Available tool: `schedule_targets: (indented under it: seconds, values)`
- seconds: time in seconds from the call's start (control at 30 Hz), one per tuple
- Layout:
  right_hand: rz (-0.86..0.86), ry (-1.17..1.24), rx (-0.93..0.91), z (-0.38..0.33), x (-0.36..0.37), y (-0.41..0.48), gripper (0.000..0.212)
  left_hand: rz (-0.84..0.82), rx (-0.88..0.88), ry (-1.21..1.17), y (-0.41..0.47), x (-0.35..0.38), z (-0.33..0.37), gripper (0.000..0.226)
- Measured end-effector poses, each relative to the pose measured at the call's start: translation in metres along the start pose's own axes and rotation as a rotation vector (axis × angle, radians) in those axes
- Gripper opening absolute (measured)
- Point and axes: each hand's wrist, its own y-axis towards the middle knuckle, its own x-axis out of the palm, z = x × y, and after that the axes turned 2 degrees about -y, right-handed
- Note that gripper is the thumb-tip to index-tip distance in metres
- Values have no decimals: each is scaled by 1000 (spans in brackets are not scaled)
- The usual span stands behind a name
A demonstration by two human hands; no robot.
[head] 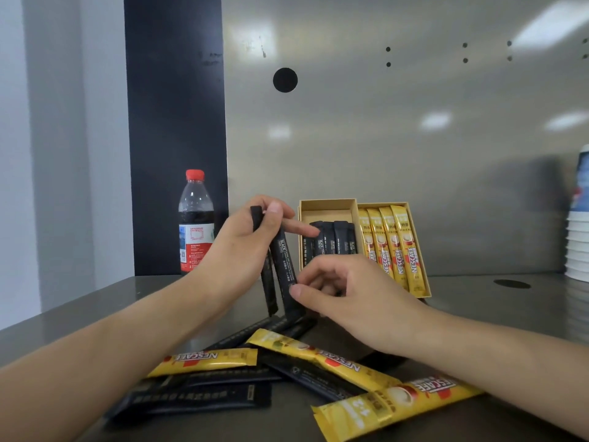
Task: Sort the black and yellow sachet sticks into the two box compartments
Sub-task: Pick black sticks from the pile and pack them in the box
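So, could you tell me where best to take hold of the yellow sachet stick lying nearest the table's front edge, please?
I'd pinch the yellow foil sachet stick at its near left end, across the narrow width, coming from above-left: that end lies bare on the grey metal table, while the other end reaches the right forearm.

On the table [510, 317], at its back, the box [300, 237] leaned against the wall [382, 138]; left compartment [325, 215] held a row of sticks [333, 239], right compartment [382, 204] another row [395, 250]; bottle [195, 221] stood left of the box; cup stack [578, 244] at far right; loose sticks [287, 368] lay heaped before the box; between heap and box, left hand [245, 240] held two sticks [283, 266] upright, right hand [353, 298] beside their lower part.
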Motion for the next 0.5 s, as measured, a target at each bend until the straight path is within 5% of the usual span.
schedule_targets:
  seconds: [0.5]
  values:
    - [61, -32, 24, 7, -8, 7, 10, -86, -95, 64, -3, 4, -5, 20]
